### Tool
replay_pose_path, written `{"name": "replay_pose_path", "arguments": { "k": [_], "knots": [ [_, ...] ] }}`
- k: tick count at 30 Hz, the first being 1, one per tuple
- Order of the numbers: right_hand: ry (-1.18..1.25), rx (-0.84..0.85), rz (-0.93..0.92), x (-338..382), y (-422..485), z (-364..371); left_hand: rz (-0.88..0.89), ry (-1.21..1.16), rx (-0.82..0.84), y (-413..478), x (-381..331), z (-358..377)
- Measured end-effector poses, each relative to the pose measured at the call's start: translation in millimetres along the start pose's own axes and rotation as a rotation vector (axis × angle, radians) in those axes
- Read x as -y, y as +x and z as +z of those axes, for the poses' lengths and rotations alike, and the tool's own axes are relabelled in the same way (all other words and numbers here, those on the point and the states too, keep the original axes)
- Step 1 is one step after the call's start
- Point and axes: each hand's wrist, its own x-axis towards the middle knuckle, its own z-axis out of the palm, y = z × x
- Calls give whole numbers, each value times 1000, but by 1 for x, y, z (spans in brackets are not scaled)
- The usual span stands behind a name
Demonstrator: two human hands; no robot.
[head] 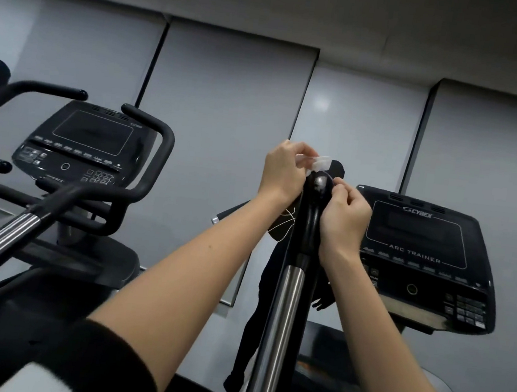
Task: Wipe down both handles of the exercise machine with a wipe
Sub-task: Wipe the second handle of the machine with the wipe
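A black handle grip on a chrome tube rises in the middle of the view. A small white wipe lies over the top end of the grip. My left hand pinches the wipe from the left at the grip's top. My right hand is on the right side of the grip, fingertips closed on the wipe's lower edge. Only this one handle of the near machine shows; its other handle is out of view.
The Arc Trainer console sits right of the handle. A second machine stands at the left with its own console, curved black bars and a chrome-and-black arm. A mirrored wall lies behind, showing a dark reflection.
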Motion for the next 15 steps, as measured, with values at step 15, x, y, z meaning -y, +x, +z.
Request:
{"name": "replay_pose_path", "arguments": {
  "k": [15],
  "knots": [
    [-8,-19,-27,2,-6,-3,135,-150,295,-37,3,-36]
  ]
}}
